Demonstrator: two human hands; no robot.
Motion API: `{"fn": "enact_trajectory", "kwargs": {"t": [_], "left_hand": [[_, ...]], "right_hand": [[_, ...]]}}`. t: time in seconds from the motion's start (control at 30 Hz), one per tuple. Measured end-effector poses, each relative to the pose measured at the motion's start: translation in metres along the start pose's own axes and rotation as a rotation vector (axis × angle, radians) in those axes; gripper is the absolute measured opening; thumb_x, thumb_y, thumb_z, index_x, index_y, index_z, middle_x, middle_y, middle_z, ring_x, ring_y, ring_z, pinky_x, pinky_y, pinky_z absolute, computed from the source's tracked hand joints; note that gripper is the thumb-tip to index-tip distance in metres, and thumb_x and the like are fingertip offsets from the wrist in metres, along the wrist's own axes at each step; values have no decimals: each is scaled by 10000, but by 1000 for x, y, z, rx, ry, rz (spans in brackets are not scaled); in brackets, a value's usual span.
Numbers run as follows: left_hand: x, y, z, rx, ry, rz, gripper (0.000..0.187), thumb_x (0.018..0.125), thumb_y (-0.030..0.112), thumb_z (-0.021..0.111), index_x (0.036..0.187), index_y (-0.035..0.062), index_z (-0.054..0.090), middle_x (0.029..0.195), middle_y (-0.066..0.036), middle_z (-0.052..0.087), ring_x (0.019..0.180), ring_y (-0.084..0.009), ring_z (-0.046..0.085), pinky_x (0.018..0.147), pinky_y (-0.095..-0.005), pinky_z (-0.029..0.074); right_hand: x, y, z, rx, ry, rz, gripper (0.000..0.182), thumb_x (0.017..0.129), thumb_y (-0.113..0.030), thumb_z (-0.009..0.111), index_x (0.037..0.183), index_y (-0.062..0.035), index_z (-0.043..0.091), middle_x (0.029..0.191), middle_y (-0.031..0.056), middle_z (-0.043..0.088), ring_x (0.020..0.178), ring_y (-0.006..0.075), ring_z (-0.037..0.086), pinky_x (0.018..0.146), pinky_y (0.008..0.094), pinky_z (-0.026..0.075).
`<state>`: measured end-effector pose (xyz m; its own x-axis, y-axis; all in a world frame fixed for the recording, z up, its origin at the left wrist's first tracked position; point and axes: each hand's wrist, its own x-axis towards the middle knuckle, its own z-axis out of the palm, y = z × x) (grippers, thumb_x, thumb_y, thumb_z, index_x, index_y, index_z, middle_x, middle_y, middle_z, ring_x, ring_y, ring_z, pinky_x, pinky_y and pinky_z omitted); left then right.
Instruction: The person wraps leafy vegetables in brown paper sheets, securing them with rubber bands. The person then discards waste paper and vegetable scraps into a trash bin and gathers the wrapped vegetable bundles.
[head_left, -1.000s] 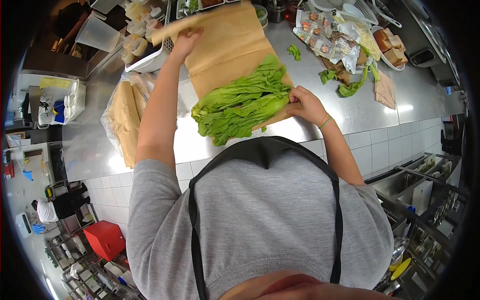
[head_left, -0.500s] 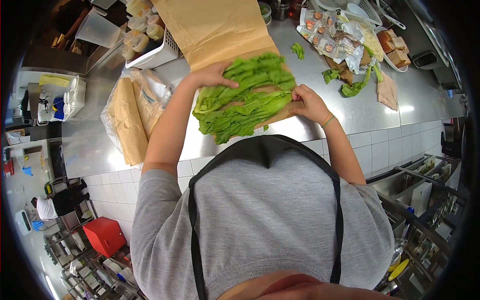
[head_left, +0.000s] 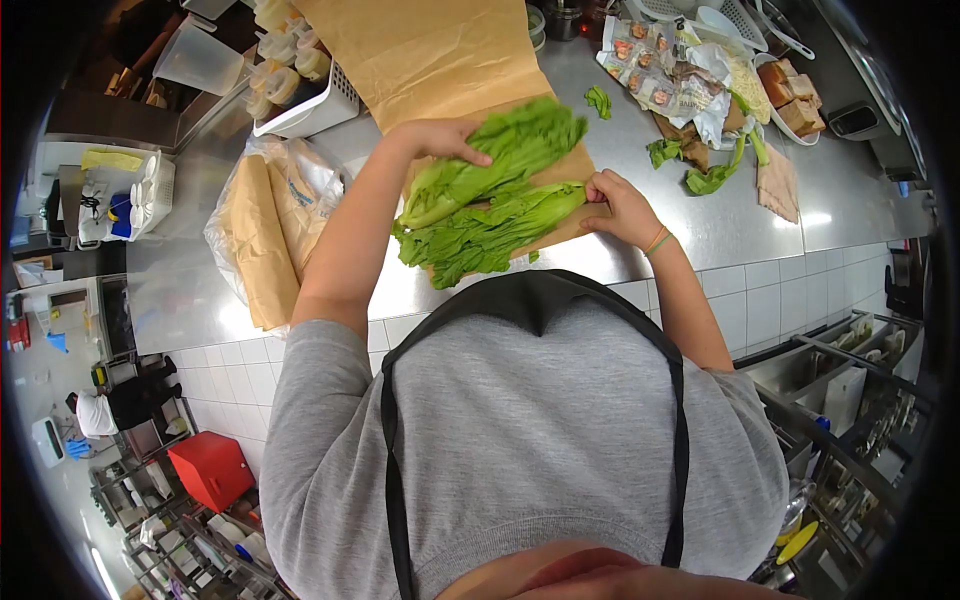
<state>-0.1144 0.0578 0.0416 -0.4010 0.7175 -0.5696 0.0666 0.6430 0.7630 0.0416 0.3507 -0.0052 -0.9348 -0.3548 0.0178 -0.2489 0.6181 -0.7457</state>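
Two heads of leafy green lettuce lie side by side over brown paper. My left hand (head_left: 452, 141) is wrapped over the farther lettuce (head_left: 500, 152), whose leafy end points away to the right and looks slightly blurred. With its fingers closed, my right hand (head_left: 622, 208) pinches the pale stem end of the nearer lettuce (head_left: 480, 228); this one's leaves spread toward the left. Beneath both, the brown paper (head_left: 430, 60) stretches away from me across the steel counter.
Left of the paper, a plastic bag with brown paper rolls (head_left: 262, 240) lies near a white basket of bottles (head_left: 310, 112). To the right are a leaf scrap (head_left: 599, 101), wilted leaves (head_left: 712, 178), printed packaging (head_left: 655, 70), a cloth (head_left: 777, 185) and a bread basket (head_left: 795, 100).
My left hand has shifted slightly right and tilted the farther lettuce, its leafy end swinging away from me. More paper shows between the two heads. My right hand stays almost still.
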Motion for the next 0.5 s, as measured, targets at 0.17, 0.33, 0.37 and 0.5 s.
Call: {"fn": "enact_trajectory", "kwargs": {"t": [0.17,0.33,0.37,0.5], "left_hand": [[10,0,17,145,-60,-4,784,763,331,725,1383,64,323,1333,-137,467,1187,-270,470,1001,-339,355],[-35,30,58,625,537,199,922,648,455,770,1400,153,328,1474,-139,231,1342,-358,240,1064,-534,248],[-47,40,74,625,534,199,922,648,455,770,1400,153,328,1474,-139,231,1342,-358,240,1064,-534,248],[-60,34,122,852,581,217,849,578,454,788,1305,169,455,1498,-85,190,1396,-372,50,961,-771,71]], "right_hand": [[-11,-17,-9,-22,-6,-123,440,590,-173,808,907,-75,519,888,79,505,872,261,539,772,342,460],[-28,-12,-3,-60,-3,-151,366,628,-153,780,897,-61,548,964,86,520,927,274,524,806,356,452],[-30,-10,0,-80,37,-199,317,652,-144,761,879,-57,558,982,86,526,933,277,520,811,362,447],[-31,-6,9,-152,81,-218,220,699,-140,718,846,-59,576,1010,87,534,932,282,517,815,367,438]]}}
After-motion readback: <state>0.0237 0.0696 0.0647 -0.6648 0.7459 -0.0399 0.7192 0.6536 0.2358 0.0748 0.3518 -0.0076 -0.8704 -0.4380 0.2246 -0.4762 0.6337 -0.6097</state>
